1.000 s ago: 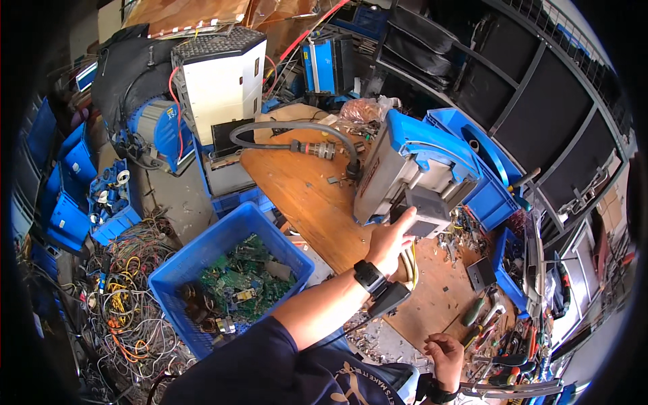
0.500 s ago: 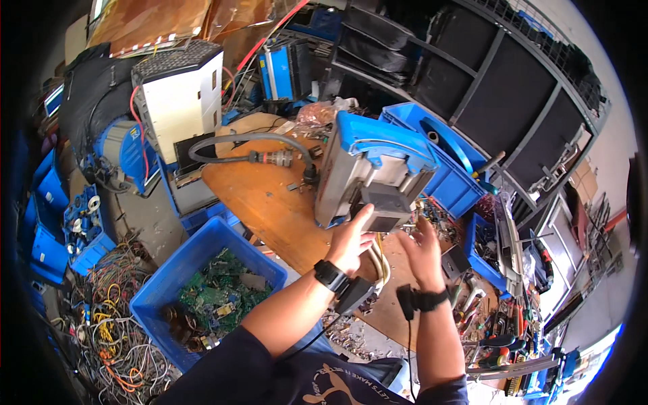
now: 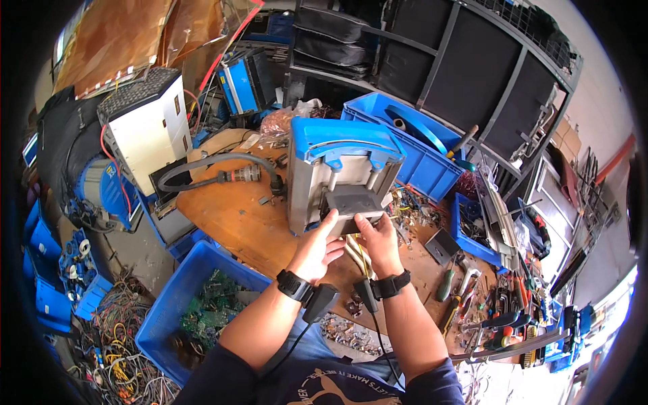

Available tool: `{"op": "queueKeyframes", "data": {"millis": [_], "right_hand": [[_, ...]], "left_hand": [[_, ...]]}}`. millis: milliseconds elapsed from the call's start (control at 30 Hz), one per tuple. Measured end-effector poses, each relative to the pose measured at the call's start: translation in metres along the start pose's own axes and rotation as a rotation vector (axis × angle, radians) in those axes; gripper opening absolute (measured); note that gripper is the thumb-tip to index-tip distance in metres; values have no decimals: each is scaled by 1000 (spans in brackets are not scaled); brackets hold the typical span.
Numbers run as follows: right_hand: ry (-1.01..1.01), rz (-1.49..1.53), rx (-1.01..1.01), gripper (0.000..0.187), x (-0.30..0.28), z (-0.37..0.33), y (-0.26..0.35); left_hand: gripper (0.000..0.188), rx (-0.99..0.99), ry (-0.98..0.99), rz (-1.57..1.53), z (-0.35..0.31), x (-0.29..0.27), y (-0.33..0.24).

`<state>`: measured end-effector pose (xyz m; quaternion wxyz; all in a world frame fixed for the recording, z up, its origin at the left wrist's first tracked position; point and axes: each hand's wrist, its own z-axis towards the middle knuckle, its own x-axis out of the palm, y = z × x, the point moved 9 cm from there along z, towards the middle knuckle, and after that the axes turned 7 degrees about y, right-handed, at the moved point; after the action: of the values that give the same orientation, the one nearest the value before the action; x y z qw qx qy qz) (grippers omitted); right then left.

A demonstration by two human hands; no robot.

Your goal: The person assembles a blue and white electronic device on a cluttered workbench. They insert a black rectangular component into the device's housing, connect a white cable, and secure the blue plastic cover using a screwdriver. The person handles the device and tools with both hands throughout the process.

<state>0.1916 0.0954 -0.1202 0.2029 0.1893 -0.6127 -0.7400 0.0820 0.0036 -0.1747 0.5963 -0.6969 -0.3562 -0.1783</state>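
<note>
A grey metal unit with a blue cap [image 3: 347, 138] stands upright on the wooden table, with a dark grey block [image 3: 354, 202] projecting from its front below two metal rods. My right hand [image 3: 380, 244] is closed on the block's right part, thumb on its near face. At the block's left corner is my left hand [image 3: 316, 248]; its thumb is up against the corner and its other fingers are stretched out below. Pale cables [image 3: 356, 253] hang beneath the block between my hands. A thick grey cable [image 3: 209, 162] with a round connector loops from the unit's left side.
Left of my legs, a blue bin [image 3: 158, 324] contains green circuit boards. Tangled wires [image 3: 121, 337] cover the floor beside it. Hand tools [image 3: 503, 297] crowd the right of the wooden table [image 3: 236, 209]. A blue crate [image 3: 432, 162] stands behind the unit. A white cabinet [image 3: 148, 128] is back left.
My hands have come closer together; the right one has moved in from the side onto the block. The view has shifted, so the surroundings sit further left in it.
</note>
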Motion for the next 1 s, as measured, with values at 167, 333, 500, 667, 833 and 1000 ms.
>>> {"op": "queueKeyframes", "data": {"millis": [167, 333, 500, 667, 833, 1000], "right_hand": [[49, 159, 161, 41, 3, -4, -5], [46, 88, 195, 42, 1, -1, -5], [91, 104, 145, 42, 5, 1, 6], [25, 120, 165, 46, 2, -1, 11], [41, -26, 135, 53, 0, 3, 13], [72, -142, 157, 58, -5, 7, 4]], "left_hand": [[92, 4, -41, 229, -33, -21, -35], [40, 667, -165, 735, -68, -25, -154], [46, 1093, -333, 1468, -64, 40, -229], [49, 1013, -34, 1722, -13, 82, -235], [46, 990, 75, 1865, 9, 79, -224], [44, 915, 80, 1865, 20, 77, -222]]}}
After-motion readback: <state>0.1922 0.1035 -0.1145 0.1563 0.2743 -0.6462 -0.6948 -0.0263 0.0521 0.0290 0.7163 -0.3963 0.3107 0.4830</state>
